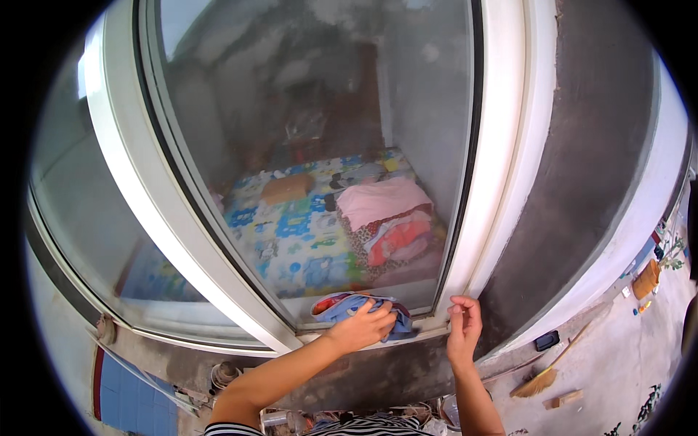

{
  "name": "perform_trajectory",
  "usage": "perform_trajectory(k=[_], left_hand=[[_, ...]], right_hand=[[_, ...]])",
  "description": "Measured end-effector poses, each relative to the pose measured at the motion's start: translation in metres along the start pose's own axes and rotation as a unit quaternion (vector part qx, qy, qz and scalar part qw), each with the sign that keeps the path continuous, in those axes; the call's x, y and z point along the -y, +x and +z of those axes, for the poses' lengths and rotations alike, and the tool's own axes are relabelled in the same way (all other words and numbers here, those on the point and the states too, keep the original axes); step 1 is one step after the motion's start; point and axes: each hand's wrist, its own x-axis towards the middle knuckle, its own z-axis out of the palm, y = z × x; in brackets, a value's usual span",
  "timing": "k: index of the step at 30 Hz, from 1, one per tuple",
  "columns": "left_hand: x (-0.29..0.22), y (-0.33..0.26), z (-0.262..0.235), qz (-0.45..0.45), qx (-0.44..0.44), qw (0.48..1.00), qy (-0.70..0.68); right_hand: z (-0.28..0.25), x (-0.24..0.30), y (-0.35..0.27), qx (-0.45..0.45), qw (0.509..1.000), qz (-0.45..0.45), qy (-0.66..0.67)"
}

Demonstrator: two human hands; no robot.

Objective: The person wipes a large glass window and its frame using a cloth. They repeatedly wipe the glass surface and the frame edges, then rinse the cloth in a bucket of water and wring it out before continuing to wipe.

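Observation:
My left hand (361, 325) is closed on a bunched blue cloth (342, 308) with some red and orange in it. It presses the cloth against the bottom of the window pane (305, 94), just above the lower frame. Parts of the cloth stick out on both sides of my fingers. To the right, my right hand (465, 330) is raised beside the lower right corner of the white window frame (502, 109). Its fingers are loosely bent and apart, with nothing visible in them.
Behind the glass lies a bed with a patterned sheet (291, 247) and folded pink bedding (382, 200). A broom (538, 381), a black tray (547, 340) and a wooden block (563, 399) are on the ground at right. Clutter sits below the sill.

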Motion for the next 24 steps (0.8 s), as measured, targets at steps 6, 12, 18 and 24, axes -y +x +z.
perform_trajectory(k=[6, 12, 18, 24], left_hand=[[0.009, 0.017, -0.064, -0.257, -0.064, 0.775, -0.574], [0.027, -0.005, -0.139, -0.249, -0.163, 0.745, -0.597], [0.086, -0.064, -0.161, -0.336, -0.245, 0.905, -0.089], [0.123, -0.099, -0.157, -0.410, -0.267, 0.849, 0.199]], right_hand=[[0.019, 0.031, -0.037, 0.187, 0.968, -0.142, -0.094], [0.054, 0.062, 0.002, 0.085, 0.985, -0.136, 0.061], [0.091, 0.213, 0.171, -0.093, 0.841, -0.531, -0.039], [0.101, 0.213, 0.198, -0.150, 0.751, -0.554, -0.327]])
